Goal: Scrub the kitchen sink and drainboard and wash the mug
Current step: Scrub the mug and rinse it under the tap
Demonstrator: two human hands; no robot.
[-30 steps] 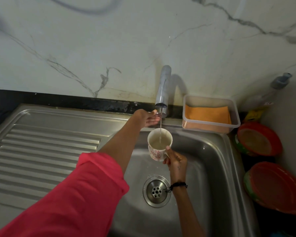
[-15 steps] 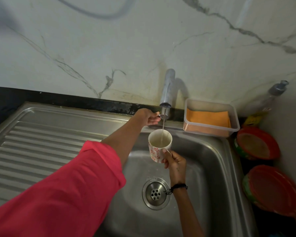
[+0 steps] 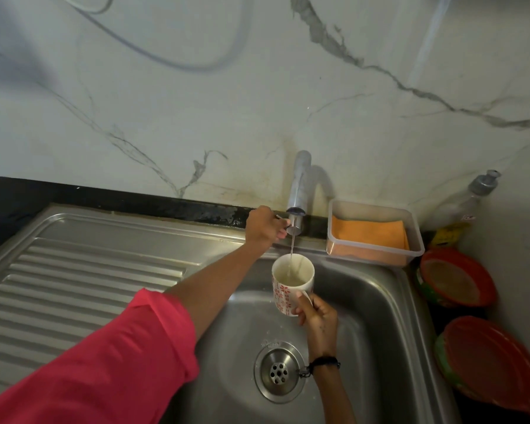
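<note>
A: Step?
B: Rinsing. My right hand [image 3: 317, 313] fingers curl round the mug [image 3: 292, 283] handle, held under the tap [image 3: 298, 191] stream, over the sink [image 3: 380, 301].
A: Left?
B: My left hand [image 3: 262, 226] pinches the tap lever. Next, I'd guess: shut water, tip mug out.

From my headset, with the mug [image 3: 292, 281] as my landmark: my right hand [image 3: 318, 316] sits just below and right of it, fingers curled round its handle, wrist bent upward with a dark band on it, forearm running down toward the bottom edge. My left arm, pink sleeve pushed above the elbow, stretches past the mug's left side; my left hand [image 3: 262, 226] grips the tap lever above it.
</note>
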